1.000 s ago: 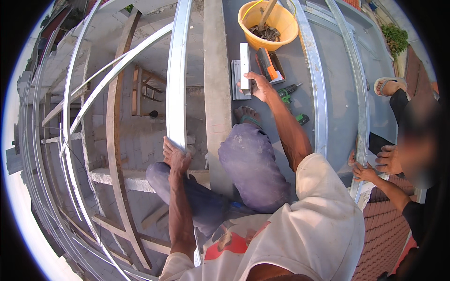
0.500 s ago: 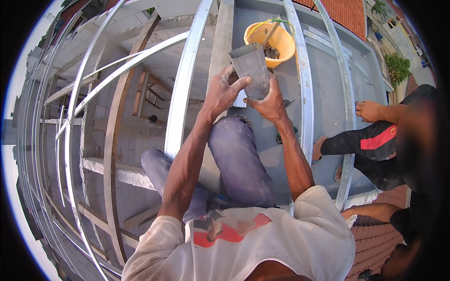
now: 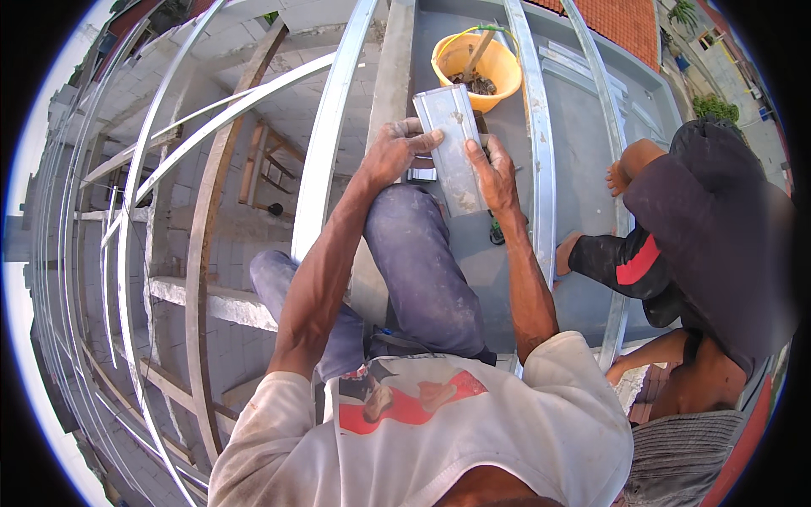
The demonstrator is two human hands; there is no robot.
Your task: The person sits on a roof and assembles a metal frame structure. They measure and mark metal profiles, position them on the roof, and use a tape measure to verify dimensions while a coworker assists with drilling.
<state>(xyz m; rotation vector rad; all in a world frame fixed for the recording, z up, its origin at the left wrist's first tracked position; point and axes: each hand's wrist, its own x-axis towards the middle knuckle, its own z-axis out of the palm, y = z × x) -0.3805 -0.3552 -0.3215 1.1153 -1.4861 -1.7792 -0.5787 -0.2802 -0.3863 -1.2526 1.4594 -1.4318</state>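
Note:
A short piece of grey metal channel [image 3: 456,160], dusty and ridged lengthwise, is held up in front of my knee. My left hand [image 3: 399,154] grips its left edge, thumb on the near face. On its right edge, my right hand [image 3: 494,173] is closed with the thumb pressed against the face. Fingers behind the piece are partly hidden. Just beyond it stands a yellow-orange bucket [image 3: 488,103] with a wooden handle [image 3: 480,52] sticking out of dark bits. Beneath my hands, a small shiny metal part [image 3: 421,175] shows beside my knee.
Long silver metal beams [image 3: 334,127] run on both sides of me. To the left, a deep drop opens onto block walls and a wooden beam [image 3: 207,194]. Another person [image 3: 718,203] in dark clothes crouches at the right. A small dark green object [image 3: 497,230] lies near my right forearm.
The metal channel has been turned, so its long flat face now shows, reaching lower between my hands. My right hand has shifted its grip on the edge. The other person has leaned further into view.

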